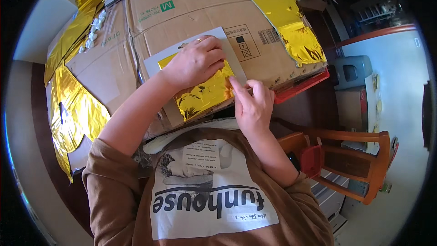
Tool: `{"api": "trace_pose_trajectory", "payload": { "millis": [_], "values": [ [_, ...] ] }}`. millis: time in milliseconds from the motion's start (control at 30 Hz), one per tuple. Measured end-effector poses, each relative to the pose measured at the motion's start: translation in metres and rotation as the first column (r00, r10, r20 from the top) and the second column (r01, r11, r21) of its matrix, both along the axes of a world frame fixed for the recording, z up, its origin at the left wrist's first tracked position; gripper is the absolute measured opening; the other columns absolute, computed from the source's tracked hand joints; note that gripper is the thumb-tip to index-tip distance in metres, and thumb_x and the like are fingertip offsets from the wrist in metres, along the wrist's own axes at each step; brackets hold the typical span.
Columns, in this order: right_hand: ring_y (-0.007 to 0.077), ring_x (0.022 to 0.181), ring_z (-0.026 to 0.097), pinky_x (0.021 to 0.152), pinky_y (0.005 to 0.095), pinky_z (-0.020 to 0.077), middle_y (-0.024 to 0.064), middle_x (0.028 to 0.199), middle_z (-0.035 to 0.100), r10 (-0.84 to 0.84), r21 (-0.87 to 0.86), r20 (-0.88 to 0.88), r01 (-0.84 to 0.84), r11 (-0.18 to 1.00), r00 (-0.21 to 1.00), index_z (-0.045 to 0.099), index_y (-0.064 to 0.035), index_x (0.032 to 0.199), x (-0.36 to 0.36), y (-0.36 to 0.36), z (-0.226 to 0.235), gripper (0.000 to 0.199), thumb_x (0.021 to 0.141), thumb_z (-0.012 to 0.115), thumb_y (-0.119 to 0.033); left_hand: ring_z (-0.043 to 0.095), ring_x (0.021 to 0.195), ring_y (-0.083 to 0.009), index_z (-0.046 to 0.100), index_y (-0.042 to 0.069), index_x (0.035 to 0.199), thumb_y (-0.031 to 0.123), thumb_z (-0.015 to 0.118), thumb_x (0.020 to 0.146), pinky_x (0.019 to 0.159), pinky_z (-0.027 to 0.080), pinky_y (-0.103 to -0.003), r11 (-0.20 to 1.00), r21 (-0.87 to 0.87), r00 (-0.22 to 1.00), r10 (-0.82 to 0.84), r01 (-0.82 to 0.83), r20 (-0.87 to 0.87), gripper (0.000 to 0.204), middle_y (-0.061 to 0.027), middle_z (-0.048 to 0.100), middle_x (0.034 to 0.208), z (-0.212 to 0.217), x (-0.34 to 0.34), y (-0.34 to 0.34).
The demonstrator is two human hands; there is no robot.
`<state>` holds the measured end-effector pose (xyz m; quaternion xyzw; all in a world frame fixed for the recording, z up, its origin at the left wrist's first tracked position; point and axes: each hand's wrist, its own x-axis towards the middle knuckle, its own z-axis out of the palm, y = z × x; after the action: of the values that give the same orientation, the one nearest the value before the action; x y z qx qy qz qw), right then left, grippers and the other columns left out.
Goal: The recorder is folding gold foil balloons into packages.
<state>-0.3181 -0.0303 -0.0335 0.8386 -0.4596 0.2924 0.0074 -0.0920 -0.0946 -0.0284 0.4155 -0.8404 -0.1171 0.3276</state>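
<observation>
A white card (154, 64) lies on the flattened cardboard, with a shiny gold foil sheet (200, 98) on top of it. My left hand (198, 61) rests over the card and foil, its fingers curled and pressed together; whatever lies under them is hidden. A ring shows on one of its fingers. At the foil's right edge is my right hand (256, 105), its thumb against the foil and its other fingers bent in. The fingertips there are partly hidden.
Larger gold foil pieces (75, 105) drape over the left of the cardboard (182, 23); another foil strip (291, 32) hangs at the right. Small white lumps (92, 34) lie at the far left. A red edge (302, 86) juts out below the cardboard. A wooden chair (378, 164) stands to the right.
</observation>
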Motion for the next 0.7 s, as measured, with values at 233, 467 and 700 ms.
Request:
{"api": "trace_pose_trajectory", "payload": {
  "millis": [233, 467, 700],
  "values": [
    [0.028, 0.086, 0.053, 0.078, 0.0444, 0.0399, 0.0046, 0.107, 0.06, -0.005, -0.038, -0.074, 0.002, 0.999, 0.997, 0.072, -0.0215, 0.118, -0.006, -0.003, 0.002, 0.035, 0.083, 0.077, -0.021, 0.061, 0.113, -0.0333, 0.073, 0.004, 0.106, 0.015, 0.074, 0.086, 0.103, 0.047, -0.046, 0.999, -0.031, 0.996, -0.004, 0.006, 0.089, 0.023, -0.0111, 0.064, 0.118, 0.001, 0.001, -0.001],
    [0.028, 0.089, 0.052, 0.082, 0.0439, 0.0402, 0.005, 0.112, 0.061, 0.004, -0.045, -0.049, -0.006, 0.999, 0.999, 0.074, -0.0192, 0.112, -0.009, -0.007, 0.006, 0.032, 0.081, 0.08, -0.024, 0.047, 0.137, -0.0401, 0.061, 0.003, 0.131, 0.031, 0.074, 0.087, 0.116, 0.036, -0.052, 0.99, -0.066, 0.975, 0.137, -0.128, 0.173, 0.054, -0.0181, 0.056, 0.14, 0.015, -0.002, 0.03],
    [0.0282, 0.093, 0.053, 0.083, 0.0442, 0.0408, 0.005, 0.111, 0.061, 0.059, -0.01, -0.017, -0.059, 0.998, 0.998, 0.074, -0.0187, 0.111, -0.011, -0.013, 0.009, 0.032, 0.08, 0.08, -0.024, 0.041, 0.142, -0.0404, 0.053, 0.003, 0.141, 0.04, 0.07, 0.091, 0.12, 0.029, -0.052, 0.966, 0.014, 0.941, 0.248, -0.258, 0.228, 0.064, -0.0204, 0.05, 0.147, 0.006, 0.001, 0.065]
  ]
}}
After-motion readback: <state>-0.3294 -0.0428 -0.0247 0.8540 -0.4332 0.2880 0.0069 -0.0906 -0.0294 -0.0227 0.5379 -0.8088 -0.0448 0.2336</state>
